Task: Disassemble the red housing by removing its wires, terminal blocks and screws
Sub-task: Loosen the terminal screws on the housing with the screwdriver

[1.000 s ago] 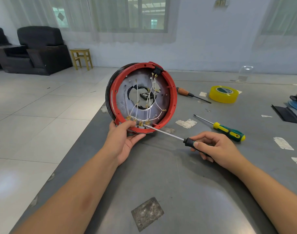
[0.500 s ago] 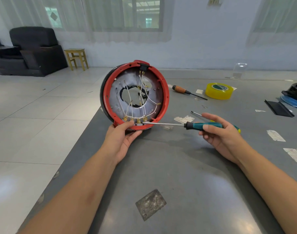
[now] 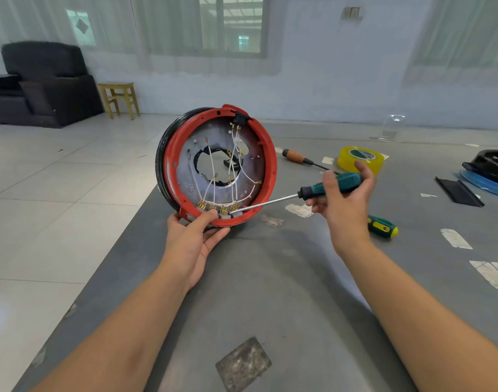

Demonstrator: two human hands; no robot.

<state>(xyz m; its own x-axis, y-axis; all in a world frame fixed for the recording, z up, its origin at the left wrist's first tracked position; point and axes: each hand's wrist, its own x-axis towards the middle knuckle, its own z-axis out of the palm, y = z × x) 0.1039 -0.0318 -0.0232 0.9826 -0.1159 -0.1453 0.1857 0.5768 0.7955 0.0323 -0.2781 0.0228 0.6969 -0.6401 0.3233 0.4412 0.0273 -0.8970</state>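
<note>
The round red housing [image 3: 270, 168] stands on edge at the table's left side, its open face toward me. White wires [image 3: 235, 165] cross its grey inner plate down to brass terminals [image 3: 218, 207] at the bottom rim. My left hand [image 3: 195, 236] grips that bottom rim, thumb laid beside the terminals. My right hand [image 3: 344, 199] holds a teal-handled screwdriver [image 3: 331, 185]; its shaft slants down-left and the tip touches the rightmost terminal. A black block [image 3: 240, 119] sits at the top of the rim.
On the grey table [image 3: 284, 292] lie a wooden-handled screwdriver [image 3: 296, 157], a yellow tape roll [image 3: 359, 159], a green-yellow screwdriver [image 3: 382, 226], a black strip [image 3: 458, 191] and black and blue parts [image 3: 488, 171] at the far right. The table's left edge drops to tiled floor.
My right hand has lifted, raising the screwdriver handle so the shaft now slopes down to the terminals. The housing stays in my left hand, turned slightly.
</note>
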